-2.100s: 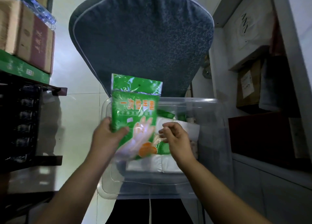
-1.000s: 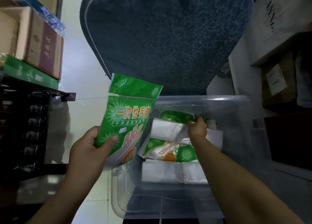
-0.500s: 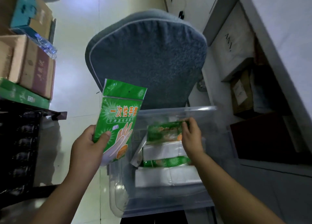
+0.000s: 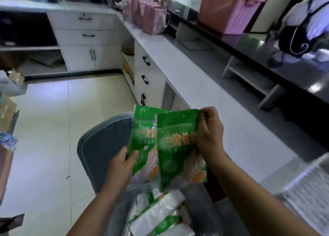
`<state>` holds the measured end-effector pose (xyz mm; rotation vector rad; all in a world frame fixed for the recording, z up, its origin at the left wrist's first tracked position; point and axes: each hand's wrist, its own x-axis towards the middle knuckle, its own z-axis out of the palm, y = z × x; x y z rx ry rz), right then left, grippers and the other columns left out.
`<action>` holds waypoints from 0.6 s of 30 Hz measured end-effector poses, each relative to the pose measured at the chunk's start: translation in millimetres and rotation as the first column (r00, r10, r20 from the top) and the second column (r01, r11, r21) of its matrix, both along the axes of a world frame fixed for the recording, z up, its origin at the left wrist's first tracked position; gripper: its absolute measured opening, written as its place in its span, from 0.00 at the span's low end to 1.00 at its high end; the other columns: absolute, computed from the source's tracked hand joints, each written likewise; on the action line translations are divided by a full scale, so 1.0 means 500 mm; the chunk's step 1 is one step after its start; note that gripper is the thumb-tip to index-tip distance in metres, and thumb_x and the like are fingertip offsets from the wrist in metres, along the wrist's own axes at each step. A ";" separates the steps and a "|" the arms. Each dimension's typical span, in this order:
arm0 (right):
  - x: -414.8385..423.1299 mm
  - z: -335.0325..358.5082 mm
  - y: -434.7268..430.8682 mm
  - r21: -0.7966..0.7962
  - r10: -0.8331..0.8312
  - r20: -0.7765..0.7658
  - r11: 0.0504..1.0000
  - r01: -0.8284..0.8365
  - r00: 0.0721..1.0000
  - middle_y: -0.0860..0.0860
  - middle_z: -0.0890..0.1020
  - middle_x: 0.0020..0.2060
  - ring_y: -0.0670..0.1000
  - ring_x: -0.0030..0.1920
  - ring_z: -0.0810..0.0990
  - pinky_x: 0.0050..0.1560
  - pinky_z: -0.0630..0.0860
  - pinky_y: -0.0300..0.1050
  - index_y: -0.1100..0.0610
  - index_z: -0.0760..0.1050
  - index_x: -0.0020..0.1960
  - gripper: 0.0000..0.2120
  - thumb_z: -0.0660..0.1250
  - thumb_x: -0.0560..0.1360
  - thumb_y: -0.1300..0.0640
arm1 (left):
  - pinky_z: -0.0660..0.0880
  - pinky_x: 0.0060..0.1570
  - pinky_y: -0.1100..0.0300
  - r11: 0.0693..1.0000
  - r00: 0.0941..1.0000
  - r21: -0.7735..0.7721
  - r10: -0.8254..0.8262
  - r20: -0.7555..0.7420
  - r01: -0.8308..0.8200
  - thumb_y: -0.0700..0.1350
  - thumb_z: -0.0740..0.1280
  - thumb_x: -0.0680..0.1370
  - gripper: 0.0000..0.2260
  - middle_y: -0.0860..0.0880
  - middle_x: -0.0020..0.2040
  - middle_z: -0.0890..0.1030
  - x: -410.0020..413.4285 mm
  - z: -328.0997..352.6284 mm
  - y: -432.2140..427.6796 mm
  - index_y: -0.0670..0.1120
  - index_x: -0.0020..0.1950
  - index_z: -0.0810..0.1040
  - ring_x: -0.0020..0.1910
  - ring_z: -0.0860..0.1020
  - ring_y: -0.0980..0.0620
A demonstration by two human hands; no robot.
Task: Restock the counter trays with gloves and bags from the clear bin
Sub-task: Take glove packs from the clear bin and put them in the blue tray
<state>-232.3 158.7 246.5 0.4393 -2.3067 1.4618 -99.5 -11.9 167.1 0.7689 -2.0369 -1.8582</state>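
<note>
My left hand's (image 4: pixel 122 166) fingers (image 4: pixel 132 155) are clamped on the lower left edge of one green glove packet (image 4: pixel 142 139), thumb on its front. My right hand (image 4: pixel 210 134) pinches the top right corner of a second green glove packet (image 4: pixel 176 146), which overlaps the first and sits in front of it. Both packets are held upright above the bin, long axis vertical, printed faces toward me, header strips up. Behind them I see the grey chair cushion (image 4: pixel 99 146), and to the right the long pale worktop (image 4: pixel 204 86) runs away from me, with pink bags (image 4: pixel 149 18) at its far end and a pink basket (image 4: pixel 227 9) on the dark upper ledge. White drawers (image 4: pixel 147 70) sit under the worktop. Below my hands, the clear bin (image 4: pixel 122 210) holds more green-and-white packets (image 4: pixel 160 214), lying tilted and stacked.
</note>
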 end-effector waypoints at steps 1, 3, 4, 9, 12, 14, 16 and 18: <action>-0.008 0.015 0.006 -0.035 -0.045 0.032 0.998 0.046 0.998 0.44 0.72 0.31 0.36 0.31 0.71 0.31 0.64 0.38 0.52 0.68 0.42 0.07 0.58 0.77 0.62 | 0.74 0.44 0.57 0.996 0.998 0.072 -0.051 -0.021 0.052 0.41 0.63 0.78 0.08 0.51 0.45 0.83 -0.013 0.019 0.021 0.52 0.45 0.78 0.47 0.80 0.50; -0.020 0.031 0.029 -0.072 -0.146 0.093 0.986 0.153 0.985 0.44 0.72 0.31 0.37 0.31 0.70 0.33 0.62 0.42 0.54 0.68 0.41 0.07 0.58 0.76 0.63 | 0.75 0.44 0.66 0.965 0.988 0.215 -0.140 -0.061 0.150 0.40 0.61 0.79 0.09 0.54 0.49 0.83 -0.030 0.047 0.071 0.51 0.50 0.79 0.51 0.80 0.55; -0.022 0.036 0.046 -0.080 -0.196 0.102 0.976 0.204 0.975 0.44 0.72 0.31 0.38 0.31 0.70 0.33 0.61 0.42 0.54 0.69 0.41 0.08 0.58 0.76 0.63 | 0.74 0.50 0.66 0.948 0.984 0.263 -0.164 -0.070 0.177 0.42 0.60 0.80 0.09 0.54 0.54 0.81 -0.035 0.056 0.096 0.49 0.55 0.78 0.55 0.79 0.55; -0.014 0.056 0.148 -0.137 -0.374 0.075 0.915 0.381 0.924 0.44 0.71 0.29 0.36 0.29 0.70 0.30 0.64 0.35 0.54 0.69 0.40 0.09 0.58 0.76 0.64 | 0.71 0.45 0.72 0.914 0.946 0.252 -0.293 -0.137 0.319 0.53 0.58 0.78 0.10 0.59 0.46 0.80 -0.048 0.107 0.229 0.52 0.46 0.77 0.42 0.77 0.72; 0.003 0.060 0.221 -0.179 -0.461 0.090 0.865 0.470 0.883 0.45 0.71 0.28 0.38 0.28 0.69 0.29 0.64 0.34 0.51 0.69 0.38 0.12 0.59 0.77 0.64 | 0.72 0.34 0.74 0.903 0.913 0.145 -0.390 -0.118 0.404 0.49 0.70 0.72 0.06 0.54 0.39 0.81 -0.058 0.120 0.316 0.53 0.44 0.73 0.36 0.79 0.69; 0.016 0.069 0.282 -0.207 -0.509 0.078 0.833 0.513 0.857 0.44 0.71 0.29 0.37 0.29 0.70 0.29 0.65 0.31 0.49 0.68 0.37 0.13 0.59 0.77 0.64 | 0.70 0.28 0.77 0.904 0.904 0.065 -0.414 -0.106 0.422 0.42 0.73 0.70 0.11 0.56 0.37 0.80 -0.069 0.128 0.369 0.54 0.43 0.72 0.32 0.77 0.71; 0.028 0.083 0.351 -0.219 -0.537 0.087 0.811 0.542 0.839 0.44 0.73 0.32 0.39 0.33 0.71 0.33 0.67 0.32 0.50 0.70 0.42 0.08 0.61 0.77 0.62 | 0.69 0.26 0.77 0.891 0.889 0.059 -0.441 -0.125 0.451 0.39 0.72 0.71 0.11 0.58 0.33 0.80 -0.080 0.144 0.422 0.52 0.43 0.74 0.31 0.78 0.70; 0.042 0.096 0.432 -0.246 -0.518 0.140 0.807 0.537 0.844 0.44 0.75 0.38 0.42 0.38 0.74 0.39 0.72 0.37 0.53 0.69 0.51 0.06 0.63 0.76 0.59 | 0.69 0.25 0.78 0.878 0.873 0.054 -0.463 -0.156 0.475 0.38 0.72 0.71 0.11 0.59 0.30 0.81 -0.091 0.159 0.475 0.52 0.41 0.74 0.30 0.78 0.70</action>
